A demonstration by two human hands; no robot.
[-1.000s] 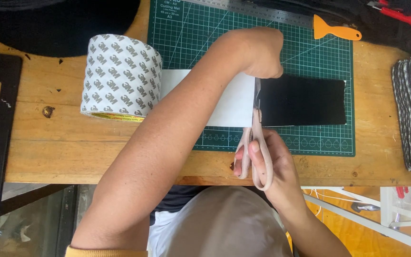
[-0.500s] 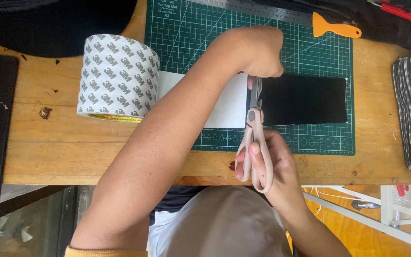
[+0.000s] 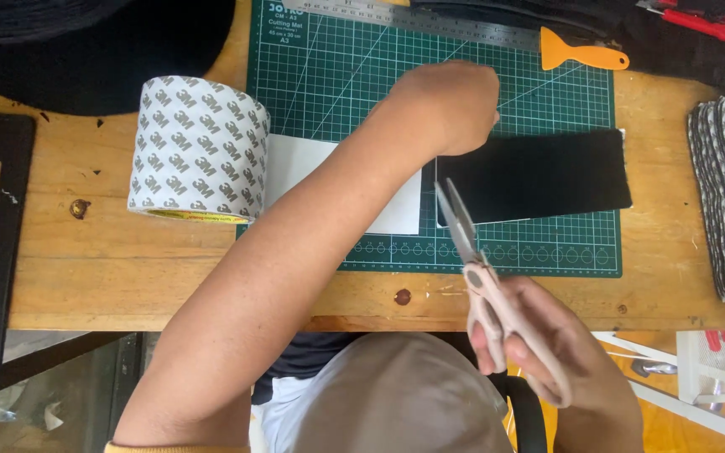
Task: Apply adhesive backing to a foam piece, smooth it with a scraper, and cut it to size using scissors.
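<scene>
Right hand (image 3: 547,352) grips scissors (image 3: 472,243), blades parted, tips near black sheet (image 3: 534,176): snag risk. Left hand (image 3: 451,105) curled, pressing sheet edge; sheet may slide.

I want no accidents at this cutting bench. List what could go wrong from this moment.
1. The scissors in the right hand have blades parted, tips aimed toward the left forearm reaching across the cutting mat; a slip could nick it.
2. The black sheet sits tilted, apart from the white strip, pinned only at its corner by the left hand; it might slide.
3. The tape roll stands on its side and might roll.
</scene>
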